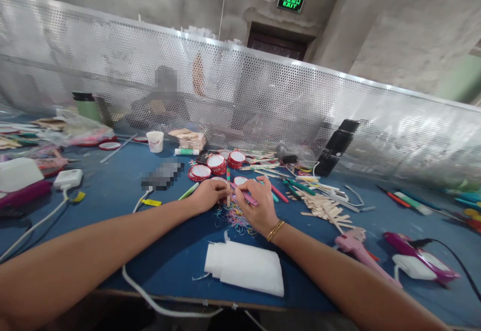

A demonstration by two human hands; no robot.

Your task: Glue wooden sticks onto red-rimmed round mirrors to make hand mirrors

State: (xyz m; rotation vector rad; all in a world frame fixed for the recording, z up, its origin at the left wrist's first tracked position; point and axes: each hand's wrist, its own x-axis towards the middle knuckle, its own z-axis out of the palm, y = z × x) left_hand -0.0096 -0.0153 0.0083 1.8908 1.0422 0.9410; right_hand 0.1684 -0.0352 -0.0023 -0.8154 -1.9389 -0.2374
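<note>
My left hand [206, 195] pinches a wooden craft stick [228, 178] upright; its upper part carries red and green colour. Close beside it, my right hand [260, 205] is closed around a pink-purple marker [251, 199], whose front end points toward the stick. Whether the marker's tip touches the wood I cannot tell. Beneath both hands lies a loose heap of coloured rubber bands [240, 221]. Nearer to me on the blue table [169, 266] rests a folded white cloth-like packet [246, 269]. A green marker [189, 190] lies by my left hand.
Red-edged round rolls [217, 164] are stacked behind the hands. Plain craft sticks [326, 211], a pink glue gun [363, 253] and a black bottle [338, 145] stand or lie right. Left are a phone [163, 175], paper cup [155, 142] and white cable [131, 281]. A perforated metal screen [263, 95] borders the back.
</note>
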